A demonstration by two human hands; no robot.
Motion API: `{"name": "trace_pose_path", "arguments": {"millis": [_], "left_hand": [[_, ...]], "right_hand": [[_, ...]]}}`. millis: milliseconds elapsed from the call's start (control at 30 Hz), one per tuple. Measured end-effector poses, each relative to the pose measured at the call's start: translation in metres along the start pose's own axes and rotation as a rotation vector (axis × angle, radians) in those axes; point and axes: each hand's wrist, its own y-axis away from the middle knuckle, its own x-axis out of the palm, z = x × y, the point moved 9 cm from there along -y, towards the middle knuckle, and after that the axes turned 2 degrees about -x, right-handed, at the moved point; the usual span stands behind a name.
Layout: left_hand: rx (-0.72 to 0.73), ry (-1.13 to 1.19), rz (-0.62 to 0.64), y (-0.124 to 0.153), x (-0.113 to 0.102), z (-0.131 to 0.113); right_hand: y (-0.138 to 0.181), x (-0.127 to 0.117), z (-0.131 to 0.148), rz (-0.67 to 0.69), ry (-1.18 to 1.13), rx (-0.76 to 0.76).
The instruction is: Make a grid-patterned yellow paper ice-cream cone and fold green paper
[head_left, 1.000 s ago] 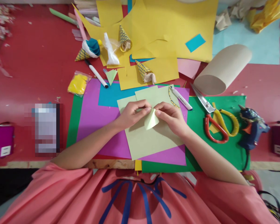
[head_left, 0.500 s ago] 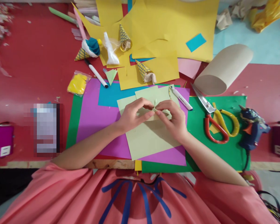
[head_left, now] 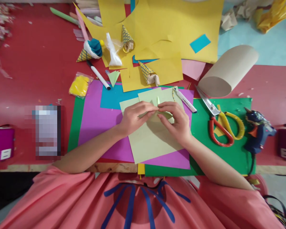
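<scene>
Over a pale green sheet [head_left: 154, 144], a small folded piece of pale green paper [head_left: 158, 100] stands up between my fingertips as a narrow point. My left hand [head_left: 137, 117] comes in from the left, thumb and fingers pressed together at the paper's lower end. Opposite it, my right hand [head_left: 177, 122] meets the same spot with its forefinger, the thumb held a little lower and apart. The fingers hide most of the folded paper. A pleated pale green triangle [head_left: 113, 78] lies beyond the hands, near a capped white marker [head_left: 100, 77].
Scissors [head_left: 215, 117] and a glue gun [head_left: 257, 130] lie on green card at the right. Behind them rests a cardboard tube [head_left: 228, 71]. Another marker [head_left: 186, 100] is close to my right hand. Small paper cones [head_left: 146, 71] sit on yellow card [head_left: 176, 28].
My left fingers have straightened and closed together at the paper. My right thumb has drawn slightly down and away. The paper's tip now shows as one narrow upright point.
</scene>
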Motion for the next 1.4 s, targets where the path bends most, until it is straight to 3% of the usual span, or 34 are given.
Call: {"name": "trace_pose_path", "arguments": {"millis": [467, 667, 800, 1400], "left_hand": [[-0.033, -0.012, 0.024, 0.0, 0.004, 0.007], [-0.009, -0.033, -0.026, -0.002, -0.002, 0.003], [-0.002, -0.068, -0.078, -0.001, -0.008, 0.003], [-0.024, -0.019, -0.062, 0.0, -0.007, 0.004]], "right_hand": [[0.005, 0.009, -0.012, 0.052, -0.156, 0.08], [-0.001, 0.0, -0.009, 0.0, -0.034, 0.037], [-0.003, -0.001, -0.016, 0.015, 0.058, 0.106], [-0.001, -0.001, -0.019, 0.033, 0.035, 0.123]]}}
